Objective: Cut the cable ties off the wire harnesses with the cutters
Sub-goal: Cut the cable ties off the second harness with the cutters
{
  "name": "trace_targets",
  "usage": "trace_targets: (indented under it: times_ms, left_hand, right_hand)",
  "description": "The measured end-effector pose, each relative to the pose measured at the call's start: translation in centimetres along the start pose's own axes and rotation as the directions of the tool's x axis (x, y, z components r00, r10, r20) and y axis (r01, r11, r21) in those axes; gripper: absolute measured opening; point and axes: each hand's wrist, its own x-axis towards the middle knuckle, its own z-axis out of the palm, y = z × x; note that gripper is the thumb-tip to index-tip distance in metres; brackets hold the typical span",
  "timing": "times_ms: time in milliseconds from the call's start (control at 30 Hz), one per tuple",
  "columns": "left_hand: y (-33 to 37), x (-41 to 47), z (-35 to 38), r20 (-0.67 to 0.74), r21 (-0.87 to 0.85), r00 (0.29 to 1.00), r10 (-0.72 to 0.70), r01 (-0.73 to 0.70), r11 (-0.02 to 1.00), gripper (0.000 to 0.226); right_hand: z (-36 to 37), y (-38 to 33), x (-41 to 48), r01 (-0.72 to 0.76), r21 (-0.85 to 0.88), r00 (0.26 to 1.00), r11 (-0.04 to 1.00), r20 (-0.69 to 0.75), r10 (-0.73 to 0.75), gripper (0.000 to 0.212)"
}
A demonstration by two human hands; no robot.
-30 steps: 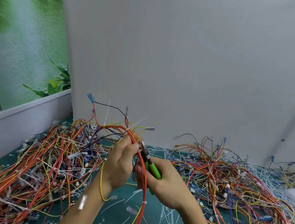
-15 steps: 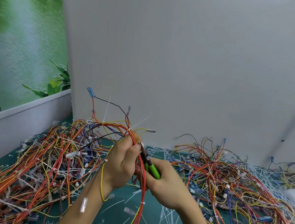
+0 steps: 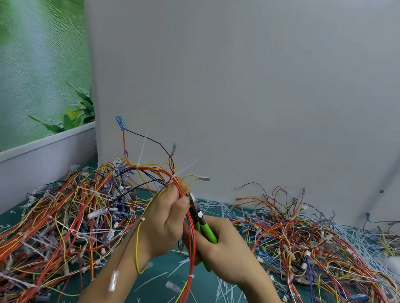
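Left hand [image 3: 163, 223] clutches the harness [image 3: 155, 170] up off the surface [image 3: 161, 291], right hand [image 3: 227, 254] grips the green cutters [image 3: 205, 225], nose angled up-left along the wires; nearest cable tie [image 3: 187, 167] sits just above the tip.

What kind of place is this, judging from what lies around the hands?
Probably a workshop bench for wiring rework: wire harnesses piled on a green mat, cut cable ties littering it, and the right hand holding green-handled cutters.

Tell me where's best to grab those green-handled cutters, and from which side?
Grip the cutters by their green handles, from the right, as the right hand does: the blades point up-left into the wire harness the left hand holds.
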Motion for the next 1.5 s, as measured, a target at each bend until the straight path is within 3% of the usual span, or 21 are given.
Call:
trace_targets:
  times_ms: [267, 400, 533, 733, 867, 1033, 1267, 1500]
  left_hand:
    - [0.34, -0.11, 0.16, -0.021, -0.002, 1.000, 0.017, -0.017, 1.000, 0.034]
    - [0.23, -0.18, 0.27, -0.021, 0.009, 1.000, 0.012, -0.012, 1.000, 0.040]
    - [0.30, -0.18, 0.27, -0.012, 0.003, 1.000, 0.000, 0.000, 1.000, 0.030]
    - [0.44, -0.18, 0.25, -0.005, -0.020, 1.000, -0.006, 0.006, 1.000, 0.031]
    - [0.55, -0.21, 0.30, -0.028, -0.010, 1.000, 0.005, -0.005, 1.000, 0.041]
    - [0.66, -0.15, 0.37, -0.002, -0.012, 1.000, -0.013, 0.013, 1.000, 0.028]
    - [0.53, -0.21, 0.48, -0.013, -0.046, 0.999, -0.030, 0.029, 0.998, 0.045]
    - [0.55, -0.12, 0.67, 0.002, -0.056, 0.999, -0.052, 0.052, 0.997, 0.040]
  right_hand:
    - [-0.69, 0.20, -0.35, -0.047, 0.050, 0.996, 0.998, 0.079, 0.043, 0.062]
    - [-0.74, -0.01, -0.40, -0.028, 0.029, 0.997, 0.999, 0.074, 0.026, 0.053]
    - [-0.63, -0.29, -0.39, -0.045, 0.019, 0.997, 0.999, 0.068, 0.044, 0.040]
    - [-0.53, -0.50, -0.47, -0.077, 0.043, 0.997, 0.996, 0.029, 0.076, 0.058]
    - [-0.56, -0.36, -0.34, -0.075, 0.062, 0.997, 0.995, 0.003, 0.075, 0.049]
    - [-0.82, -0.44, -0.28, -0.022, -0.011, 0.999, 1.000, 0.031, 0.022, 0.036]
    - [-0.57, -0.35, -0.39, -0.074, 0.020, 0.997, 0.997, -0.012, 0.074, 0.055]
    - [-0.73, -0.31, -0.24, -0.028, 0.007, 1.000, 1.000, -0.005, 0.028, 0.040]
